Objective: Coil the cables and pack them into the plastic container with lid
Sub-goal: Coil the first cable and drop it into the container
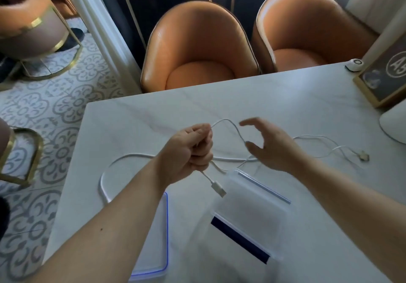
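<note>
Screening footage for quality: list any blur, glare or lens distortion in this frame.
Head view: the wide-angle lens bows the table edge; the right hand is motion-blurred; the clear container and lid look soft; the white cable nearly washes out against pale marble; light is even.

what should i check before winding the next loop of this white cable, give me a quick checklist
1. Left hand grips the white cable near its USB plug: ok.
2. Right hand has hold of the loop: not ok, it is open beside it.
3. Slack on the table free of knots: cannot tell, strands cross behind the right hand.
4. Far plug lies free on the table: ok.
5. Container open, lid off beside it: ok.
</note>
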